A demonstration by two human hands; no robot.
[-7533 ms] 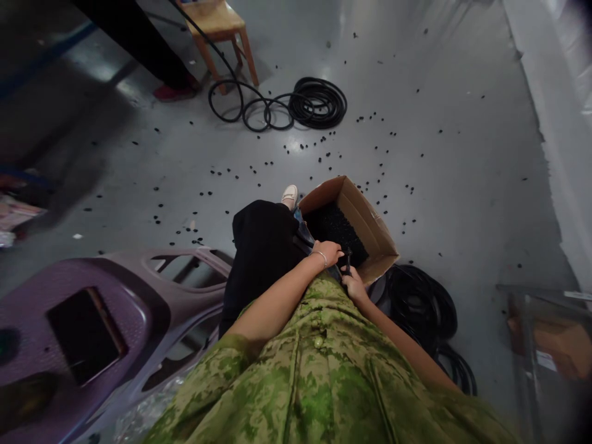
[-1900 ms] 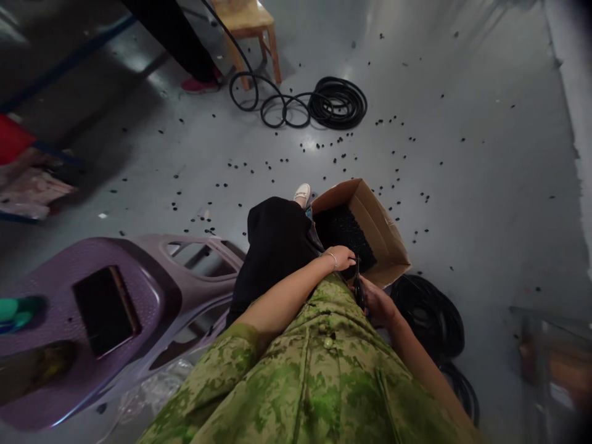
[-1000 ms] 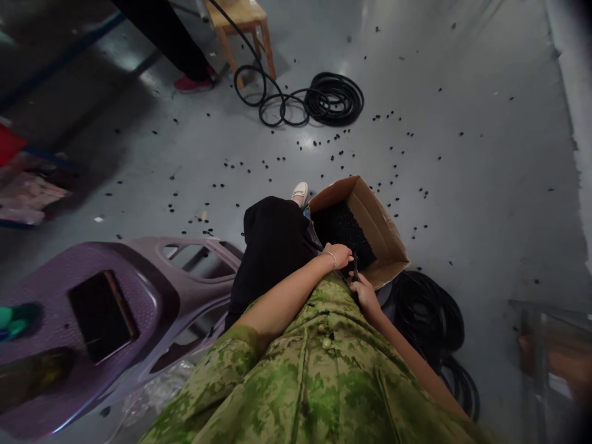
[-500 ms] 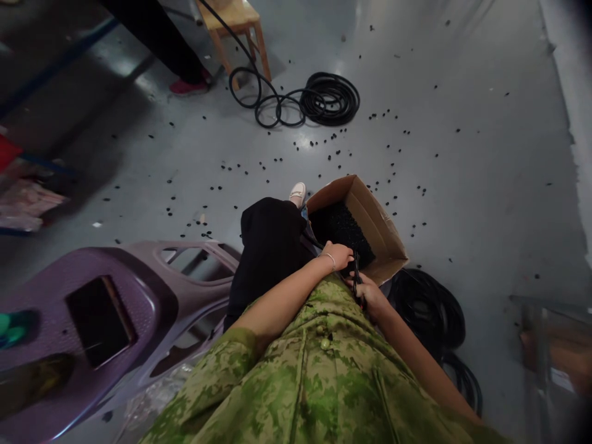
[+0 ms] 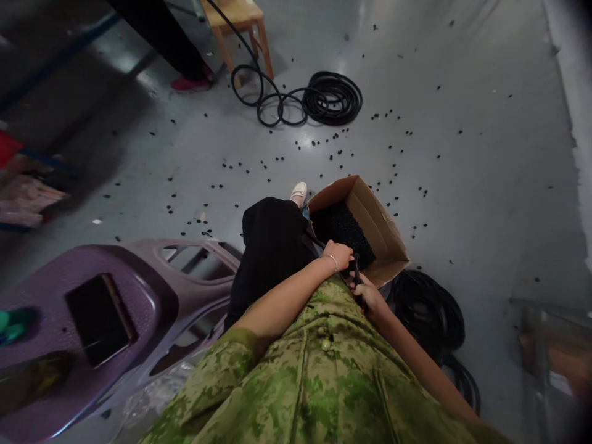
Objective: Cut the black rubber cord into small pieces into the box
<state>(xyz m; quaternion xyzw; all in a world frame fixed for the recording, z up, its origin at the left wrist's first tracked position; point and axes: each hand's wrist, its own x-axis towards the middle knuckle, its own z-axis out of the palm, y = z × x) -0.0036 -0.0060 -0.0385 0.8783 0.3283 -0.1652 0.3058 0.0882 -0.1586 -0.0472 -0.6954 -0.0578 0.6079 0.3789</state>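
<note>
Black hose [image 5: 316,240], dark tool [image 5: 356,270] — both beside an open cardboard box [image 5: 380,227], black pieces [image 5: 341,227] inside

single head-worn camera, directed forward and steeply down. framing is wide: camouflage shirt [image 5: 277,382] nearest, grey floor [image 5: 490,209] farther off.

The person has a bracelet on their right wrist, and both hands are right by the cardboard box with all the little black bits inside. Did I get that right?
Not quite: the bracelet is on the left wrist, as the head view shows. The left hand and right hand are by the cardboard box with little black bits inside.
</note>
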